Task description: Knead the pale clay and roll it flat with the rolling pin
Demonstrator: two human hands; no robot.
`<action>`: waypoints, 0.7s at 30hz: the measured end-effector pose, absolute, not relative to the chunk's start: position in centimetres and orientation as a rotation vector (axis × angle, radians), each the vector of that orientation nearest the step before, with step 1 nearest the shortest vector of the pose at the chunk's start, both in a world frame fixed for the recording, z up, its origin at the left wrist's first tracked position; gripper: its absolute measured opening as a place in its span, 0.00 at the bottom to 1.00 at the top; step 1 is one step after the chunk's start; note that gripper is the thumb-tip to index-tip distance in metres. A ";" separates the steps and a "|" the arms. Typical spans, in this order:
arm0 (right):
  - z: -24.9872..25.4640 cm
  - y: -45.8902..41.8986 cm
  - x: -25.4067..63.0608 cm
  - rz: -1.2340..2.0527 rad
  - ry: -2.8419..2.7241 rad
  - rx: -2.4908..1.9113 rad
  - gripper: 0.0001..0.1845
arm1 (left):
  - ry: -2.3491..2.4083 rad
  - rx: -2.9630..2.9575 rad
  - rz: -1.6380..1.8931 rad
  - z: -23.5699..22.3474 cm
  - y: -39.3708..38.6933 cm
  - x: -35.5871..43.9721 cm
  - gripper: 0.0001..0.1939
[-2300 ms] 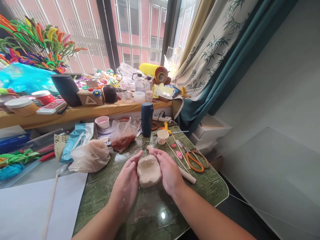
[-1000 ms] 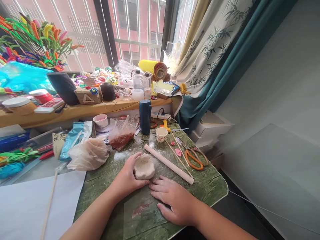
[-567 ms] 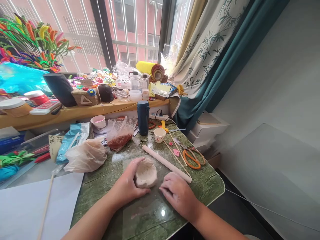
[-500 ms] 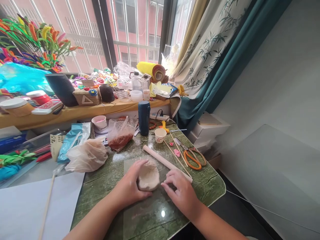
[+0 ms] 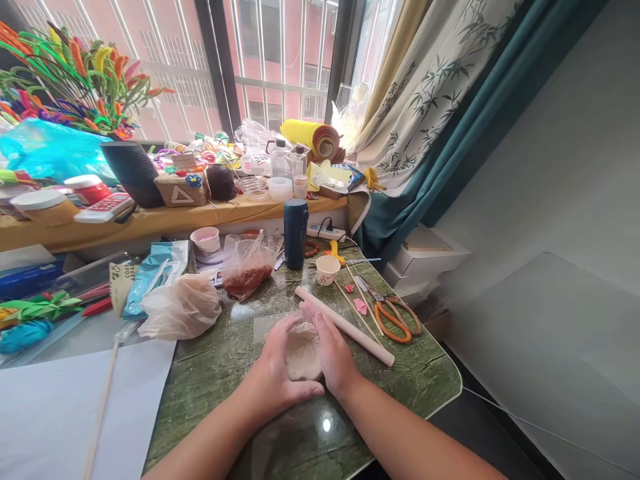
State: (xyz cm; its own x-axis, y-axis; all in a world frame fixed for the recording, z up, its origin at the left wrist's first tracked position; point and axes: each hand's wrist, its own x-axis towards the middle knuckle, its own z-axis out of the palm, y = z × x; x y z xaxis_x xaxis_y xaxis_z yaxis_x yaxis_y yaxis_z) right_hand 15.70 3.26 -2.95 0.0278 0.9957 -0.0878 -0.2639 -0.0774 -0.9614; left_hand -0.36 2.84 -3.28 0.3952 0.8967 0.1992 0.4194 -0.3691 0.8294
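Observation:
A pale lump of clay point(image 5: 303, 352) rests on the green marbled table point(image 5: 425, 383), cupped from both sides. My left hand point(image 5: 277, 370) curls round its left side and near edge. Against its right side presses my right hand point(image 5: 331, 351), fingers together and pointing away from me. Most of the lump is hidden between the two palms. A pale rolling pin point(image 5: 345, 327) lies diagonally just right of my right hand, not touched.
Orange-handled scissors point(image 5: 393, 319), thin sticks and a paper cup point(image 5: 328, 269) lie right of the pin. A dark blue bottle point(image 5: 295, 233), a bag of red-brown clay point(image 5: 247, 267) and a whitish bag point(image 5: 180, 308) stand behind. White paper point(image 5: 55, 407) is at left. The shelf behind is cluttered.
My right hand came off the table surface and moved left onto the clay's right side. The left hand stayed on the lump. The camera view shifted slightly.

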 end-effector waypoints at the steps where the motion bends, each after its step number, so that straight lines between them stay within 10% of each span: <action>1: -2.9 3.1 15.8 1.353 -0.994 -1.098 0.33 | 1.120 1.960 0.867 -3.5 2.9 -0.3 0.61; 21: -1.7 6.7 18.9 1.030 -1.244 -1.161 0.26 | 0.990 2.036 0.691 -2.8 3.8 -2.5 0.60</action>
State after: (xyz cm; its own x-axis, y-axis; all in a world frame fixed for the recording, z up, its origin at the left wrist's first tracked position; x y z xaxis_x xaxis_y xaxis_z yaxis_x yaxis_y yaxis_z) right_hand 18.86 6.74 -1.71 0.0726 0.9865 0.1469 0.0402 0.1443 -0.9887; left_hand -2.55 3.76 -2.78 0.5538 0.8211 0.1384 0.4125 -0.4150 0.8109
